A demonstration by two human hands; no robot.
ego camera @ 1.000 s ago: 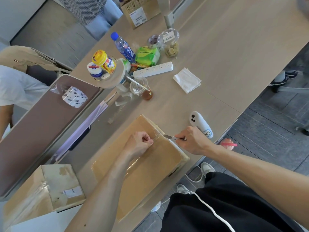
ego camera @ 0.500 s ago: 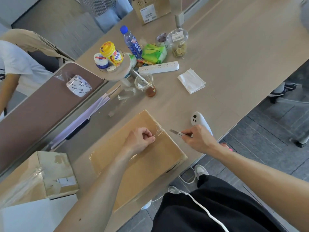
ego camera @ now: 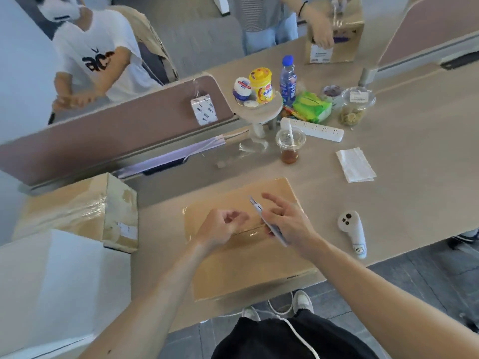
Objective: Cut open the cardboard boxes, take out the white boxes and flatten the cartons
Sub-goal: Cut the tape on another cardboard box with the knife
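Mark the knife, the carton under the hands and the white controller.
knife point(ego camera: 259, 211), head view, pale body just behind the blade.
carton point(ego camera: 246, 268), head view, bare top face between the forearms.
controller point(ego camera: 353, 230), head view, middle of its white body.

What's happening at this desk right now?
A person is opening a taped cardboard box that lies flat on the desk. The right hand holds a small knife over the top seam, blade pointing away. The left hand hovers beside it, fingers loosely curled, with nothing visibly in it. The flaps are not lifted yet. A second taped carton sits to the left.
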